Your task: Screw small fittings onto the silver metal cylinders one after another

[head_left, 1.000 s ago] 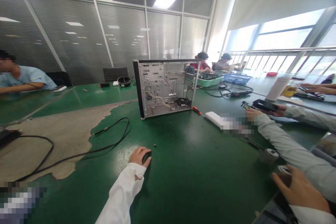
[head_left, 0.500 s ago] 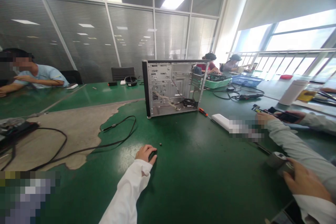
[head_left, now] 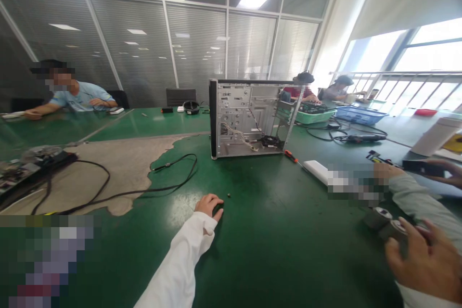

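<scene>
Low over the green table (head_left: 288, 231), my left hand (head_left: 209, 205) is closed around a small dark rounded object (head_left: 218, 209), mostly covered by the fingers. A tiny metal piece (head_left: 228, 195) lies just beyond my fingertips. My right hand (head_left: 420, 257) is at the lower right, fingers spread, beside two short grey cylinders (head_left: 377, 217). Its thumb and index finger lie at the nearer cylinder; whether they press on it is hard to see. An open computer case (head_left: 234, 149) stands upright ahead, with cables and a black fan (head_left: 270, 141) inside.
A screwdriver (head_left: 290, 156) and a long white bar (head_left: 317, 171) lie right of the case. Behind are green (head_left: 314, 116) and blue (head_left: 361, 115) baskets. A black cable (head_left: 176, 186) crosses the left. A co-worker's sleeve (head_left: 415, 199) reaches in from the right.
The view has swung left. My right hand's fingers have spread apart, and the grey cylinders sit farther left relative to the table. My left hand still holds the dark object.
</scene>
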`<move>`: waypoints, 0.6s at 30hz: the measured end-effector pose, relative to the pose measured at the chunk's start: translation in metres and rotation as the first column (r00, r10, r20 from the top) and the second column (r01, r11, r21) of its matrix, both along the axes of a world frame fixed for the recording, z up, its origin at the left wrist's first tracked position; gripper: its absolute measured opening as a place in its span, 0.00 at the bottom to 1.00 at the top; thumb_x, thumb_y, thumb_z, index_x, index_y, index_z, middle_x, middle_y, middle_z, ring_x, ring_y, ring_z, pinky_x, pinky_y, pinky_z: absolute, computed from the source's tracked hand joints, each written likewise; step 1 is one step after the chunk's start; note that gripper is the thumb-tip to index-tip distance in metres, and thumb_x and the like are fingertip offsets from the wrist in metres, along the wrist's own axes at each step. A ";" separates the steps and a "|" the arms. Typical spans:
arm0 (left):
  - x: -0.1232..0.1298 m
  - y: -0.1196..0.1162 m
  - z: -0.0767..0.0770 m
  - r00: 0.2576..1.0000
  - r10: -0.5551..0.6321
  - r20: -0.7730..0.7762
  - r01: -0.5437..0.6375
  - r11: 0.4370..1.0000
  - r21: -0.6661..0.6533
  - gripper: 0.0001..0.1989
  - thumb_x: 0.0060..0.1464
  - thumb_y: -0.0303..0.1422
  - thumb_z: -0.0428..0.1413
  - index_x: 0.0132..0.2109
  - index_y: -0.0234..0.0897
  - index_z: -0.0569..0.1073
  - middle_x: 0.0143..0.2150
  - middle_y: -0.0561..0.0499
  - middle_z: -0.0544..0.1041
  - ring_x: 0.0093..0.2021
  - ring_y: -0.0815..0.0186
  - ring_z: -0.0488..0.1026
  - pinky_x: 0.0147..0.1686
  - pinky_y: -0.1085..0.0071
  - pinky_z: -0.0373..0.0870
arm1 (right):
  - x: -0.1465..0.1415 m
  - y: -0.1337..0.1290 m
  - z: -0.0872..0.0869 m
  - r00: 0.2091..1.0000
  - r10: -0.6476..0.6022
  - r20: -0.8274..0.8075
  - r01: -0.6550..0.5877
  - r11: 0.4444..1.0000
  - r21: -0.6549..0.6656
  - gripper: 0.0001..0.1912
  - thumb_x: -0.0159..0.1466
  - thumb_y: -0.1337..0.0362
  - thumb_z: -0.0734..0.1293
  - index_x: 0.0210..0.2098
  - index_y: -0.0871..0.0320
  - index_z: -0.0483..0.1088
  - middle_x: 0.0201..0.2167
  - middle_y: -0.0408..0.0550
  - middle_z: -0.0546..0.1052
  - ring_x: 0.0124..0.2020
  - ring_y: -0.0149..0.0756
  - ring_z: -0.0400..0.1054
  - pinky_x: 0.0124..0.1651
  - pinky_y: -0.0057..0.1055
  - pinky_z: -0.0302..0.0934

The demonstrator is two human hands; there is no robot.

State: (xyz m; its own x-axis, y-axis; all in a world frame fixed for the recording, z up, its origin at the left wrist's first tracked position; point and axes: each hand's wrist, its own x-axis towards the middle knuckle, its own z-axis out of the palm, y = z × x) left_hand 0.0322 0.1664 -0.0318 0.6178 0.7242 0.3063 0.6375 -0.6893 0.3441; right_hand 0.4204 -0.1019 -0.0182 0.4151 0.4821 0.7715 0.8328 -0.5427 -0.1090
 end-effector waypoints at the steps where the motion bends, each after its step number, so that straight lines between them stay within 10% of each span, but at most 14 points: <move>1: 0.000 0.000 0.000 1.000 -0.001 0.001 0.001 1.000 -0.001 0.14 0.44 0.36 0.50 0.39 0.40 0.71 0.40 0.48 0.69 0.42 0.60 0.64 0.40 0.64 0.63 | -0.017 0.006 0.006 0.995 0.095 0.025 -0.095 0.996 0.002 0.30 0.52 0.63 0.59 0.54 0.56 0.49 0.55 0.56 0.51 0.53 0.52 0.50 0.52 0.46 0.47; 5: 0.000 -0.001 0.000 1.000 0.010 0.009 -0.010 1.000 0.003 0.13 0.44 0.36 0.50 0.39 0.40 0.71 0.40 0.48 0.68 0.42 0.61 0.64 0.40 0.64 0.63 | -0.088 0.050 0.012 0.821 0.567 -0.073 -0.567 0.791 -0.229 0.27 0.56 0.62 0.56 0.54 0.55 0.47 0.52 0.51 0.57 0.52 0.40 0.54 0.52 0.38 0.53; 10: 0.000 -0.002 0.000 1.000 0.003 0.001 -0.003 1.000 -0.011 0.14 0.45 0.36 0.49 0.40 0.40 0.70 0.41 0.48 0.68 0.42 0.60 0.64 0.40 0.64 0.63 | -0.166 0.121 0.007 0.596 0.730 -0.334 -0.796 0.483 -0.366 0.25 0.58 0.67 0.52 0.55 0.59 0.46 0.55 0.52 0.53 0.55 0.35 0.47 0.55 0.35 0.50; 18: -0.001 -0.004 0.005 1.000 0.004 -0.005 -0.004 0.999 -0.046 0.16 0.44 0.34 0.49 0.43 0.39 0.67 0.42 0.48 0.68 0.44 0.60 0.63 0.41 0.64 0.62 | -0.218 0.214 -0.001 0.494 0.799 -0.343 -0.868 0.429 -0.250 0.23 0.56 0.70 0.54 0.52 0.61 0.55 0.49 0.53 0.60 0.50 0.35 0.53 0.51 0.35 0.53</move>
State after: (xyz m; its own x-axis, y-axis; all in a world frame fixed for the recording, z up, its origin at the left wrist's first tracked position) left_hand 0.0309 0.1629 -0.0271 0.6165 0.7399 0.2693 0.6418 -0.6703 0.3725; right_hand 0.2021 0.1119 -0.0194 -0.2543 0.8634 0.4357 0.8881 0.3868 -0.2481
